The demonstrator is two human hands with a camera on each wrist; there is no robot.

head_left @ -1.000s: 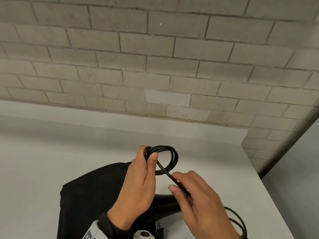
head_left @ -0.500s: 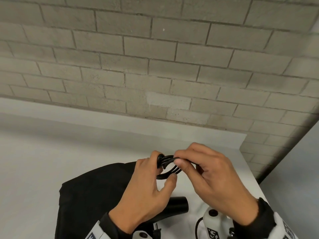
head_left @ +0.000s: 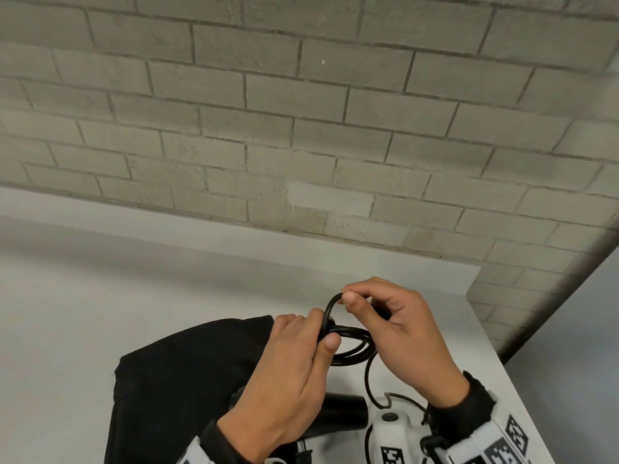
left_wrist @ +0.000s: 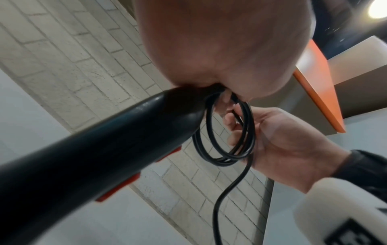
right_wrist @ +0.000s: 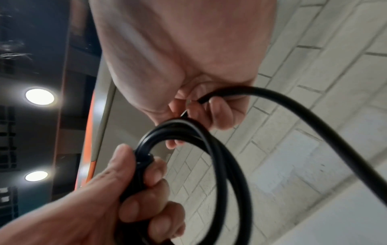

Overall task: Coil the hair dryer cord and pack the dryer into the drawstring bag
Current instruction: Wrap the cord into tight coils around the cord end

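The right hand (head_left: 398,324) has now lifted a new loop of the thin black rubber cord (head_left: 355,344), pinched between thumb and finger, over the coil that the left hand (head_left: 294,363) grips above the black fabric drawstring bag (head_left: 174,380); the coiling seems nearly finished, but the black plastic hair dryer (head_left: 338,413) is not packed yet.

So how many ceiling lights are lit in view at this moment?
3. Right wrist view: one round light at upper left, a second below it. Left wrist view: one at top right, possibly the same fixture.
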